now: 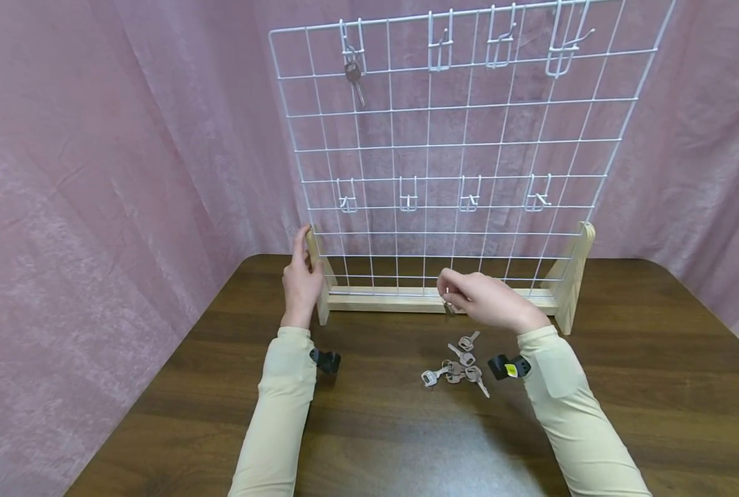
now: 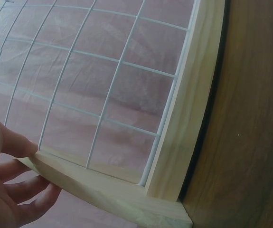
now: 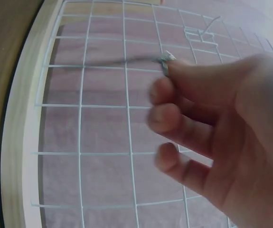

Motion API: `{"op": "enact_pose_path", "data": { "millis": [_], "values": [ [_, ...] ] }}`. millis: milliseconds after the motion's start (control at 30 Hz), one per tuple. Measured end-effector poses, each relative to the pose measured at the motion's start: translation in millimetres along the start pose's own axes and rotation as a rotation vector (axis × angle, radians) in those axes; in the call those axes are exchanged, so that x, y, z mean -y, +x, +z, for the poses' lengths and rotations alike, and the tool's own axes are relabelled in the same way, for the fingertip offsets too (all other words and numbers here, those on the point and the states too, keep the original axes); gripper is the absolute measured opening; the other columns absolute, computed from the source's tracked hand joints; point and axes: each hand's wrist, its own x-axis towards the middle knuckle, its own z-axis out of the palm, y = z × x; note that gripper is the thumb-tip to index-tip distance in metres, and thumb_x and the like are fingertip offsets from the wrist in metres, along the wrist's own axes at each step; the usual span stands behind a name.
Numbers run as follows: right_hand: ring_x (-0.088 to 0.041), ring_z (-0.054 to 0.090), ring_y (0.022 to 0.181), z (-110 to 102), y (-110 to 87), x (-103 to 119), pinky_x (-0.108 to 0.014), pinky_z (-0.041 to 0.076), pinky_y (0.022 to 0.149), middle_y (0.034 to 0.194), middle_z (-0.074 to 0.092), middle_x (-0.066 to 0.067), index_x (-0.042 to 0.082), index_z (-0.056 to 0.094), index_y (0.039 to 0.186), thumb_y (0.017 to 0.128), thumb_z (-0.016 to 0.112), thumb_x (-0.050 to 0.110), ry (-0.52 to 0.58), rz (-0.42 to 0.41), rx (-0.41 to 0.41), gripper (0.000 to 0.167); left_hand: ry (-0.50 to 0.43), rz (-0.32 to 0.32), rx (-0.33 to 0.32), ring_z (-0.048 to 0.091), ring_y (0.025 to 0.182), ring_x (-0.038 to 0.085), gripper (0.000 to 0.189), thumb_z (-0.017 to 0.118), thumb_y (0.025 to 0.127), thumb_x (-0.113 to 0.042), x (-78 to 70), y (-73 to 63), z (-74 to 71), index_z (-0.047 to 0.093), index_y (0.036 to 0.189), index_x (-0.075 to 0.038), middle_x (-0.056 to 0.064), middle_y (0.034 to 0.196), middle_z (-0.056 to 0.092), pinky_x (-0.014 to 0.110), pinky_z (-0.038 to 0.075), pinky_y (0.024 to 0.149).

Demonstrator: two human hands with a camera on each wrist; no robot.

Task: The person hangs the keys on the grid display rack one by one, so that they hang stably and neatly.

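My left hand [image 1: 302, 279] holds the wooden side upright [image 2: 79, 183] of a white wire grid rack [image 1: 409, 162]. In the left wrist view the thumb lies on one face of the wood, the fingers on the other. In front of the grid's lower rail, my right hand [image 1: 484, 297] pinches a small key [image 1: 448, 308], which hangs below the fingertips. The right wrist view shows only part of this key [image 3: 168, 59] past the thumb; its blade is blurred. Several loose metal keys [image 1: 462, 369] lie on the table below the right hand.
Another key [image 1: 353, 74] hangs from the upper left hook [image 1: 344, 43]. Further white hooks line the top, and smaller hooks [image 1: 408, 200] form a lower row. A wooden crossbar [image 1: 381, 304] joins the stand's feet on the brown table [image 1: 369, 428]. Pink curtains [image 1: 158, 138] hang behind.
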Motion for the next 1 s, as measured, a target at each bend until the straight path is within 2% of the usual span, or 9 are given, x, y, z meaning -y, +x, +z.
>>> {"op": "enact_pose_path", "data": {
  "millis": [167, 300, 433, 533, 733, 1000],
  "values": [
    [-0.009, 0.048, 0.061, -4.7, 1.2, 1.3, -0.029, 0.039, 0.058, 0.073, 0.057, 0.004, 0.015, 0.054, 0.1, 0.097, 0.056, 0.014, -0.035, 0.026, -0.182, 0.003, -0.001, -0.003, 0.001, 0.07, 0.095, 0.037, 0.07, 0.056, 0.09, -0.002, -0.6, -0.2, -0.2, 0.033, 0.145, -0.039, 0.02, 0.122, 0.067, 0.05, 0.055, 0.077],
    [-0.012, 0.054, 0.063, -6.6, 2.4, 2.0, -0.031, 0.043, 0.06, 0.077, 0.065, -0.001, 0.012, 0.057, 0.101, 0.096, 0.057, 0.012, -0.026, 0.014, -0.342, 0.005, -0.002, -0.002, -0.005, 0.07, 0.094, 0.036, 0.07, 0.056, 0.09, -0.002, -0.9, -0.4, -0.5, 0.033, 0.145, -0.038, 0.02, 0.121, 0.067, 0.049, 0.055, 0.076],
    [-0.011, 0.05, 0.059, -7.3, 2.2, 2.7, -0.029, 0.041, 0.057, 0.071, 0.062, -0.001, 0.01, 0.058, 0.1, 0.094, 0.059, 0.009, -0.009, -0.019, -0.494, 0.006, -0.005, -0.005, -0.007, 0.07, 0.096, 0.036, 0.071, 0.056, 0.09, -0.002, -1.5, -1.0, -0.6, 0.033, 0.145, -0.039, 0.02, 0.122, 0.067, 0.05, 0.055, 0.076],
    [-0.01, 0.047, 0.059, -8.3, 1.6, 3.4, -0.026, 0.039, 0.056, 0.069, 0.06, 0.0, 0.01, 0.061, 0.099, 0.092, 0.062, 0.007, -0.003, -0.034, -0.575, 0.008, -0.012, -0.007, -0.002, 0.07, 0.095, 0.037, 0.071, 0.056, 0.09, -0.002, -2.2, -1.2, -0.6, 0.033, 0.145, -0.04, 0.02, 0.122, 0.067, 0.05, 0.055, 0.076],
    [-0.008, 0.045, 0.06, -12.8, -0.3, 3.8, -0.02, 0.037, 0.056, 0.068, 0.059, -0.002, 0.007, 0.064, 0.096, 0.089, 0.064, 0.001, 0.002, -0.06, -0.673, 0.01, -0.008, 0.003, 0.0, 0.07, 0.094, 0.037, 0.07, 0.056, 0.091, -0.001, -1.7, 0.2, -0.2, 0.033, 0.146, -0.039, 0.021, 0.121, 0.067, 0.05, 0.056, 0.074],
    [-0.008, 0.046, 0.059, -19.3, -4.7, 3.4, -0.013, 0.037, 0.056, 0.068, 0.06, -0.004, 0.005, 0.064, 0.094, 0.086, 0.066, -0.002, 0.009, -0.074, -0.723, 0.01, 0.003, -0.006, 0.008, 0.07, 0.089, 0.037, 0.07, 0.055, 0.092, -0.002, -1.5, -0.6, -0.7, 0.032, 0.146, -0.04, 0.02, 0.119, 0.068, 0.05, 0.055, 0.073]
  ]
}}
